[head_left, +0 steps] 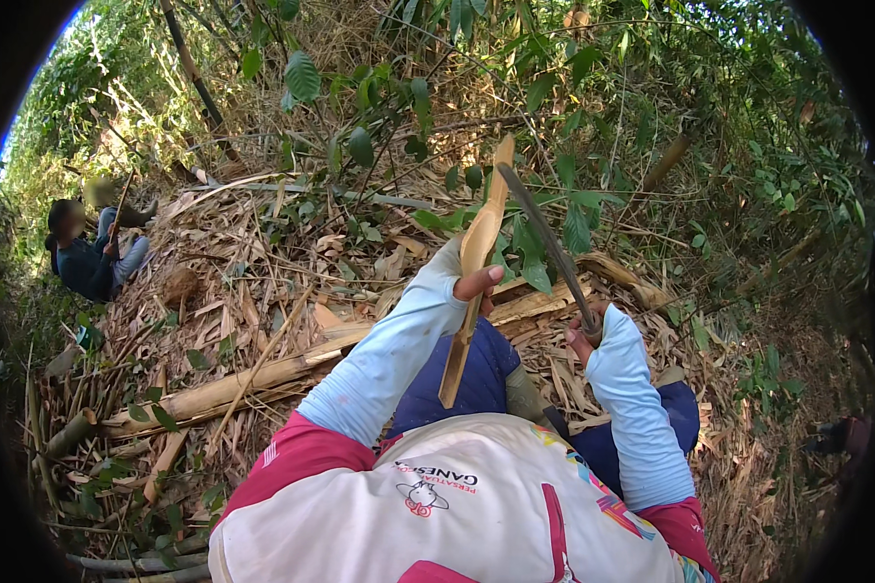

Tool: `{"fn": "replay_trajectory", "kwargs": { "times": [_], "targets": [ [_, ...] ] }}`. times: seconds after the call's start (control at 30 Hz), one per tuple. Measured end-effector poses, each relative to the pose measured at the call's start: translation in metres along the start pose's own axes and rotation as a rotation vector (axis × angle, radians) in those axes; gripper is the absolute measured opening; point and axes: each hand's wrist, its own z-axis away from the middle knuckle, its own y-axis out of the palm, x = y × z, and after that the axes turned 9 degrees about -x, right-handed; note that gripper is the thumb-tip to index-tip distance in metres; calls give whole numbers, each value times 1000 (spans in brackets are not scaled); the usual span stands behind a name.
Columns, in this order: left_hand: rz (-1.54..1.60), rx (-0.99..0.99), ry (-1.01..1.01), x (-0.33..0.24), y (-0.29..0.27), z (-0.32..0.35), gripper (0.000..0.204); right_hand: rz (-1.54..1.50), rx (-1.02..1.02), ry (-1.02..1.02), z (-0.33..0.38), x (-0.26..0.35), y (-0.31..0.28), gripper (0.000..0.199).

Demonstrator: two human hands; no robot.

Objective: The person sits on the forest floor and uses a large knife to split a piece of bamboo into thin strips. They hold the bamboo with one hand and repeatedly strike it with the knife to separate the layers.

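Now, left hand (465, 274): raised in front of the body, arm in pale sleeve bent, fingers closed around a bamboo strip (476, 262).
Strip: nearly upright, top tilted right, lower end over the blue knees.
Right hand (589, 330): lifted beside the left, fingers closed on the handle of a curved knife (544, 238).
Knife: blade slants up-left, tip just beside the strip's top.
Room: split bamboo pole (262, 374) lies left; dry leaves all around; another person (87, 255) sits well apart, far left.
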Motion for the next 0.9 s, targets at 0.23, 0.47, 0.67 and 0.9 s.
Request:
{"fn": "replay_trajectory", "kwargs": {
  "times": [0.23,0.47,0.67,0.9],
  "targets": [
    [-447,356,-17,-21,16,15,67,313,-110,-222,-5,10,-14,30],
    [-645,559,474,-11,36,30,47,469,42,-228,-16,21,-28,24],
    [-170,616,67,65,20,10,30,744,102,-242,-12,52,-43,21],
    [808,270,-862,39,26,54,11,686,31,-177,-12,14,-40,25]
  ]
}}
